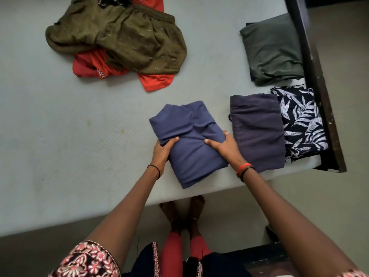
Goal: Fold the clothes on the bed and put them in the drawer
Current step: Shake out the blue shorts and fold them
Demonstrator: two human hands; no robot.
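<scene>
At the near edge of the pale grey bed (60, 140), my left hand (162, 151) and right hand (226, 147) clasp a folded blue-purple cloth garment (192, 164).

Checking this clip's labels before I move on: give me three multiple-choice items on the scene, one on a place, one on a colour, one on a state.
1. Where does the olive garment lie? A. on the red garment B. on the floor C. in a drawer
2. What colour is the garment being folded? A. white B. blue C. yellow
3. Which hands hold the blue garment? A. neither B. left only C. both

1 A: it is heaped over the red one on the bed.
2 B: the cloth is plainly blue.
3 C: the left hand and the right hand each hold a side of it.
</scene>
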